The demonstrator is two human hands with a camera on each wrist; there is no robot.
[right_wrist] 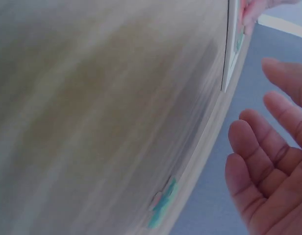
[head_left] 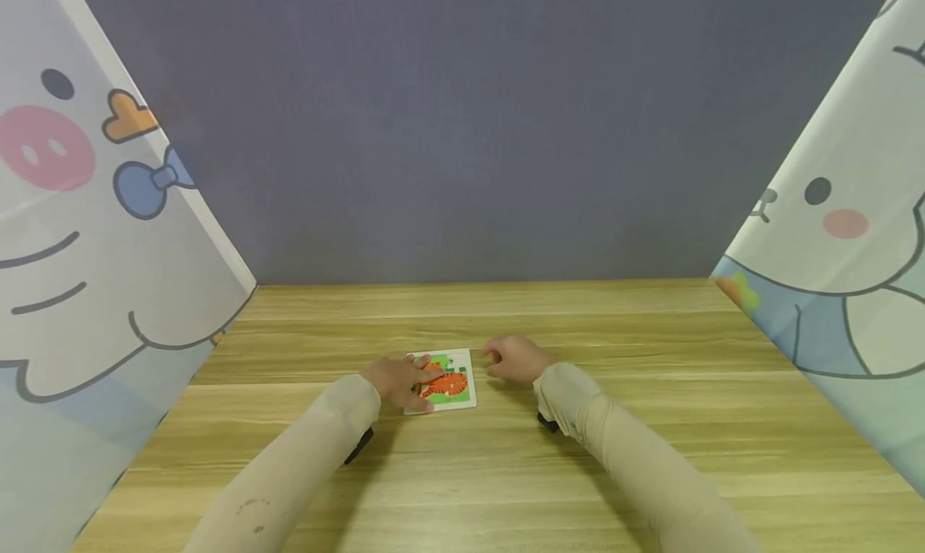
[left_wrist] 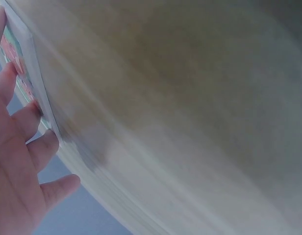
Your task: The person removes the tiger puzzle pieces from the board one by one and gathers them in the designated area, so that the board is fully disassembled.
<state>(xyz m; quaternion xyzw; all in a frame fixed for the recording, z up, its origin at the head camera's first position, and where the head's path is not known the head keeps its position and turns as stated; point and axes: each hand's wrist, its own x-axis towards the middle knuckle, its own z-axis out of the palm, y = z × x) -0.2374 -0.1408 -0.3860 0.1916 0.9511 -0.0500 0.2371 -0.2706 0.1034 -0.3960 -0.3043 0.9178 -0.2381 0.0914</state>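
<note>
A jigsaw puzzle (head_left: 450, 387) with an orange striped animal on green lies flat in its white frame on the table. White gaps show toward its upper right. My left hand (head_left: 397, 380) rests on the puzzle's left part with fingers spread; in the left wrist view, its fingertips touch the picture and frame. Just right of the frame, apart from it, hovers my right hand (head_left: 518, 359). Its fingers are loosely bent with nothing between them in the right wrist view. A green puzzle piece (right_wrist: 163, 203) lies on the table near that hand; I cannot make it out in the head view.
The wooden table (head_left: 462, 489) runs back to a dark grey panel (head_left: 477, 136). Cartoon-printed panels stand at the left (head_left: 108, 280) and right (head_left: 831, 280) sides. Each wrist carries a black strap or device, partly under the sleeves.
</note>
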